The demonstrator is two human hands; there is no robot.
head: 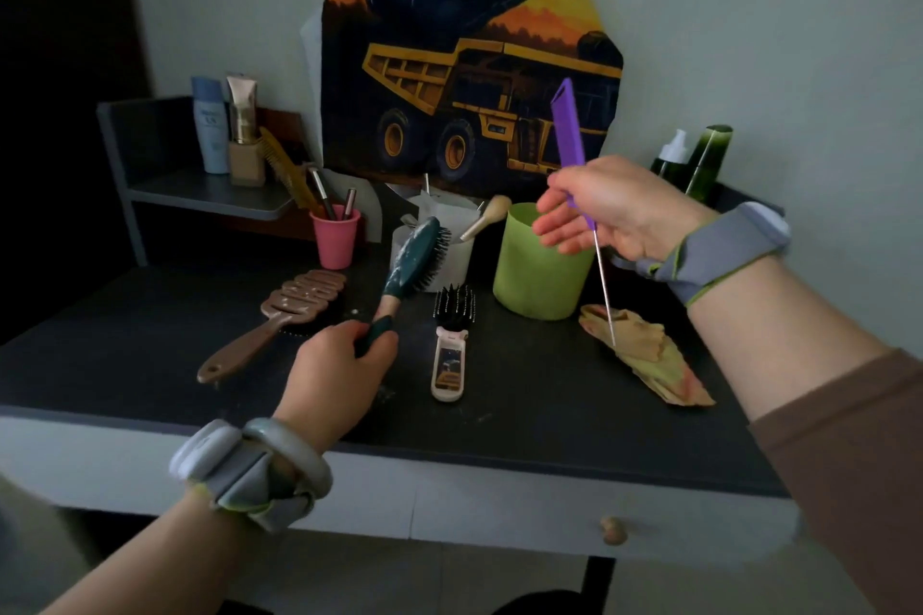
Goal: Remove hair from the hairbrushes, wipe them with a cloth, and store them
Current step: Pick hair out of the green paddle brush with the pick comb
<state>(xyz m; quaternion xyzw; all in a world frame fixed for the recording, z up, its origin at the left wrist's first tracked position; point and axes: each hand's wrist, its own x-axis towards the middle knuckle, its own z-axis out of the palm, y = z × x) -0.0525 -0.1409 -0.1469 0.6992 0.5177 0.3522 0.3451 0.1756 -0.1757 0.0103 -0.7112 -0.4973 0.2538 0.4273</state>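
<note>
My left hand [339, 360] grips the handle of a teal oval hairbrush [417, 260], which tilts up and away over the dark desk [150, 365], bristles to the right. My right hand [609, 210] pinches a purple tail comb [567, 130] held upright, its thin metal pin pointing down at a crumpled yellow-green cloth [649, 355]. A brown vented brush [279, 315] lies to the left. A white folding brush with black bristles [452, 345] lies in the middle. A light green cup [534, 265] stands behind the cloth.
A pink cup [335, 235] with pencils and a white holder [449, 225] with a wooden handle stand at the back. Bottles sit on a grey side shelf [210, 195] at the left; green bottles [699, 165] at the right. A drawer knob [613, 529] is below the front edge.
</note>
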